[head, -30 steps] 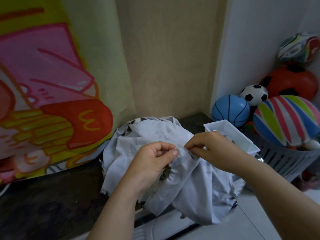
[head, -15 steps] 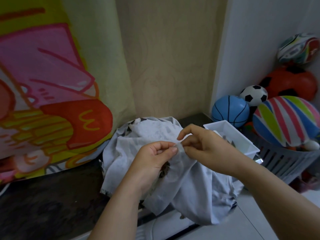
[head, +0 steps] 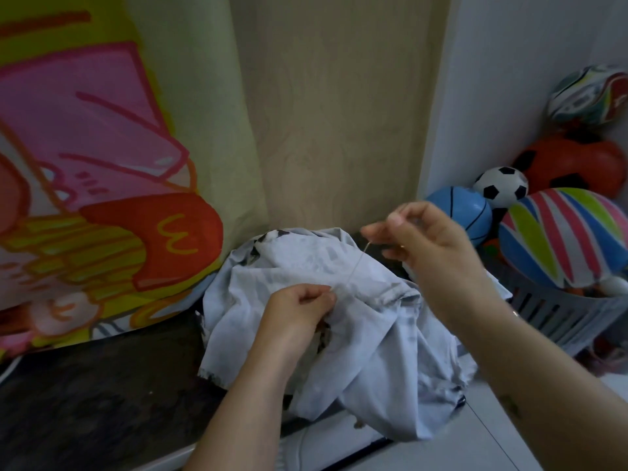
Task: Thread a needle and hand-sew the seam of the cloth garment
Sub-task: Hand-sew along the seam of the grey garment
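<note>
A pale grey-blue cloth garment (head: 373, 355) lies bunched on a dark counter. My left hand (head: 299, 311) pinches a fold of the cloth near its middle. Above and to the right, my right hand (head: 421, 236) is raised, its thumb and fingers pinching the needle; the needle itself is too small to make out. A thin pale thread (head: 355, 268) runs taut from my right fingertips down to the fold at my left fingertips.
The dark counter (head: 102, 396) stretches left. A colourful printed curtain (head: 102, 164) hangs behind it. At the right stands a grey basket (head: 557, 314) holding several balls, including a striped ball (head: 567, 236) and a blue ball (head: 465, 215). My right forearm hides the white tray.
My right hand has lifted up and to the right away from the fold, drawing the thread out of the cloth. My left hand has kept its pinch on the fold.
</note>
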`<state>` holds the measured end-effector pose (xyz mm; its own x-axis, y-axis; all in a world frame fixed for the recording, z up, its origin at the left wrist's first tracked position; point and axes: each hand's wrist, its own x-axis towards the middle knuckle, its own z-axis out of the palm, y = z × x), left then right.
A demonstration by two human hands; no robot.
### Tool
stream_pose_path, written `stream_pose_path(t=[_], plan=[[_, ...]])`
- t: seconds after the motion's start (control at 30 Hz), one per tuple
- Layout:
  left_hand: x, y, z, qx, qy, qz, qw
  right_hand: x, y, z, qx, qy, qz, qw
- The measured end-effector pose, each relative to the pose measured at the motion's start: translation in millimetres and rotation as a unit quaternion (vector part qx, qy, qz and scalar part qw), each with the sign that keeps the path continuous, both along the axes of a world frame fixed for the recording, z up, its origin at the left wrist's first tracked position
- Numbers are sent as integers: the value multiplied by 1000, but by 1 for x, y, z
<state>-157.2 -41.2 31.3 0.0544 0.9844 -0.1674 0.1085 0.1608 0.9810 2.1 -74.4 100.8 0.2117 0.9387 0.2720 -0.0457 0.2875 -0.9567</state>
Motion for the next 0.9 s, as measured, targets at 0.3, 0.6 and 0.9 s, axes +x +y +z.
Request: stream_pose_path(t=[0.3,0.6,0.9], plan=[[-7,13,-13,73,239,17,968,-2,-18,41,-175,508,186,822],[-5,4,2,134,120,-5,984,3,0,-2,-243,40,146,958],[-6,-5,12,168,101,-23,980,17,14,-29,-216,-261,59,939]])
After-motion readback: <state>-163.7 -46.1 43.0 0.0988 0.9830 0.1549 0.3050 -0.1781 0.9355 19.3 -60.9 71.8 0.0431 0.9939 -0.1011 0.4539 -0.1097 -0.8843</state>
